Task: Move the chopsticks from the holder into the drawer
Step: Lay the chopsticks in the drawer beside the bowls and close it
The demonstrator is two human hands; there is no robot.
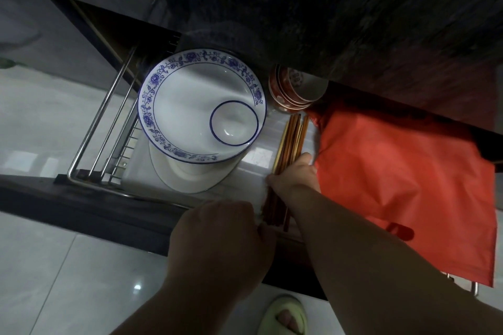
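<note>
The chopsticks (290,144) lie bundled in the drawer (272,155), between the plate (190,106) and red cloth (394,171). The right hand (295,174) grasps them mid-length; the left hand (217,234) is clenched at their near ends. Light, stiff and smooth, they may scatter; hold them together at the middle.

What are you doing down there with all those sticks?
A person is putting a bundle of chopsticks into an open pull-out drawer. The right hand presses down on the bundle, which lies between a blue-patterned plate and a red cloth. The left hand is closed at the drawer's front edge, by the near ends of the chopsticks. The holder is not in view.
</note>
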